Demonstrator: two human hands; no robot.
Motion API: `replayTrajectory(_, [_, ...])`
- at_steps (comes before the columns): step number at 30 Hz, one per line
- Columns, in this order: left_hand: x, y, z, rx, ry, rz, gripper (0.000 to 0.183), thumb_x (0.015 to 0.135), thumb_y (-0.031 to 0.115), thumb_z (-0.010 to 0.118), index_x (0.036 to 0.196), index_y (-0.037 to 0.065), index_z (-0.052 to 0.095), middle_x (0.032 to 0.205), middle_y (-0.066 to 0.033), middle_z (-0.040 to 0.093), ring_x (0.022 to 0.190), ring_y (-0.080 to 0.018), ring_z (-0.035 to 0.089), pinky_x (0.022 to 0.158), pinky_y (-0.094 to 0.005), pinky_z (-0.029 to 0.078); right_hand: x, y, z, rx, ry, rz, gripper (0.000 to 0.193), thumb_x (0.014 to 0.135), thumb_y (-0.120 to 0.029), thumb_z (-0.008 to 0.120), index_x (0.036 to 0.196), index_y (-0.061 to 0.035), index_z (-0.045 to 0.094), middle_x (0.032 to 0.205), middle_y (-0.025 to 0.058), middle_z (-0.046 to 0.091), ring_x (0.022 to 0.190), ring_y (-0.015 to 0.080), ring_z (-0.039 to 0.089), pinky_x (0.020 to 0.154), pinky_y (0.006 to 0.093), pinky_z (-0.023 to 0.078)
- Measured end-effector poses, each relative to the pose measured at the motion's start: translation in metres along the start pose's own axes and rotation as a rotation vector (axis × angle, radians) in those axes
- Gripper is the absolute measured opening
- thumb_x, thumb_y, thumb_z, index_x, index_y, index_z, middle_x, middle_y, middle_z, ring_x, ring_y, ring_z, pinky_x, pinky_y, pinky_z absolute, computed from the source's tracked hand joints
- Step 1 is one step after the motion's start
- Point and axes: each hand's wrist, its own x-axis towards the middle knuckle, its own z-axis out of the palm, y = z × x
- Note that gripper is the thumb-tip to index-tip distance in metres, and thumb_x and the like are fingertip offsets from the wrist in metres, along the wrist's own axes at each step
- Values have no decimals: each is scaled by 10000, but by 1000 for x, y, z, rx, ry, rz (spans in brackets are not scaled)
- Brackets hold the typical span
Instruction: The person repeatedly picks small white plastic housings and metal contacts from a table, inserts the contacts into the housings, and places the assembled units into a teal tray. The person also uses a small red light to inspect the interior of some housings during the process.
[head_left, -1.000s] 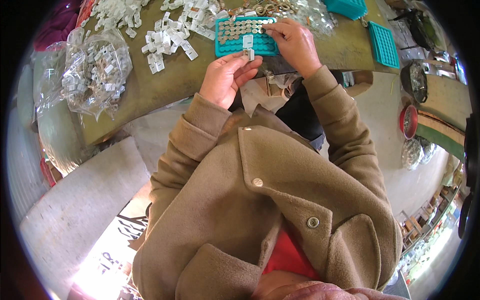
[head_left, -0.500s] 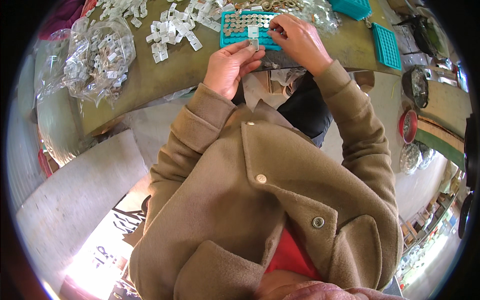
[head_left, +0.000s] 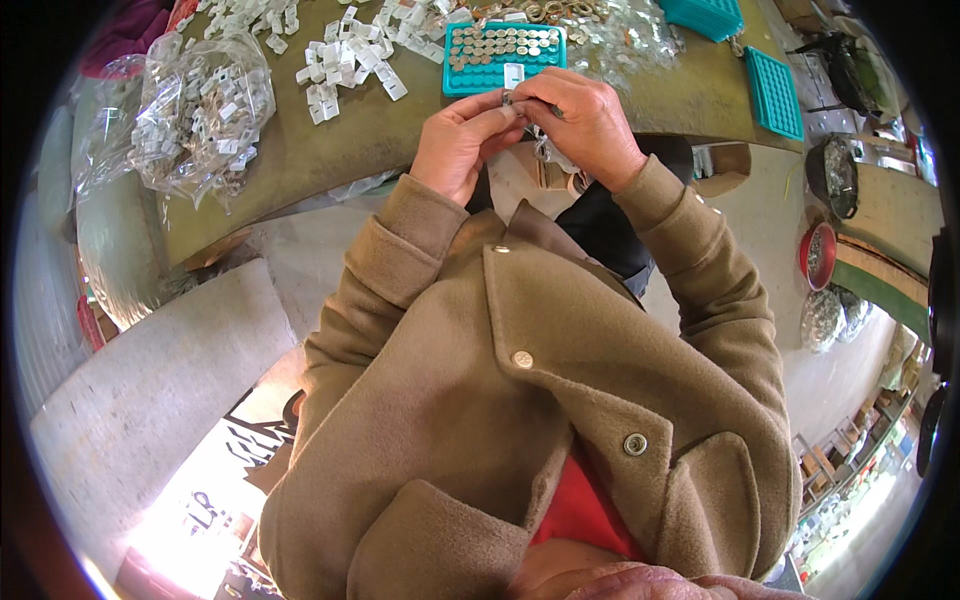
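The left hand [head_left: 452, 150] grips a small white case [head_left: 514, 76] between thumb and fingertips. The case's upper flap projects beyond the fingertips; the lower part is mostly covered by both hands. The right hand [head_left: 585, 122] has its thumb and fingers bunched at this lower part. Whether they grip a separate piece cannot be told, as the knuckles block the view.

Directly beyond the fingers lies a teal tray [head_left: 480, 78] with rows of round metal discs [head_left: 500, 43]; the flap and hands cover part of its near edge. Left of the fingers lie loose white cases [head_left: 345, 62] and, farther left, a clear bag [head_left: 205, 115] of similar parts, blurred by the plastic. Right of the fingers, a stack of teal trays [head_left: 703, 14] is cut off by the upper edge.

Well below and left of the fingers, a glaring panel [head_left: 190, 530] bears dark, character-like marks, partly washed out. A coat snap [head_left: 522, 359] below the fingers carries a mark too small to read.
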Motion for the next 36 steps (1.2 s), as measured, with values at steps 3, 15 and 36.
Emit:
replayTrajectory(3, [2, -1, 1, -47, 39, -66, 227, 934, 61, 620, 1155, 14, 641, 1061, -70, 683, 923, -125, 670, 805, -241, 572, -3, 2, 1, 12, 14, 18, 79, 844, -93, 661, 904, -73, 709, 810, 101, 661, 729, 306, 645, 638, 368, 522])
replayTrajectory(15, [7, 6, 3, 16, 82, -81, 178, 962, 193, 604, 1030, 34, 647, 992, -84, 711, 855, -107, 678, 658, -207, 541, 26, 50, 2, -358, 134, -18, 104, 861, -115, 668, 957, -90, 700, 886, 73, 639, 784, 296, 648, 660, 372, 523])
replayTrajectory(36, [-10, 2, 7, -26, 28, -31, 228, 952, 119, 623, 1139, -8, 647, 1061, -82, 693, 949, -137, 679, 807, -241, 573, 2, -4, 7, -44, 193, -140, 135, 811, -10, 671, 936, -56, 646, 851, 81, 650, 787, 267, 634, 692, 350, 511])
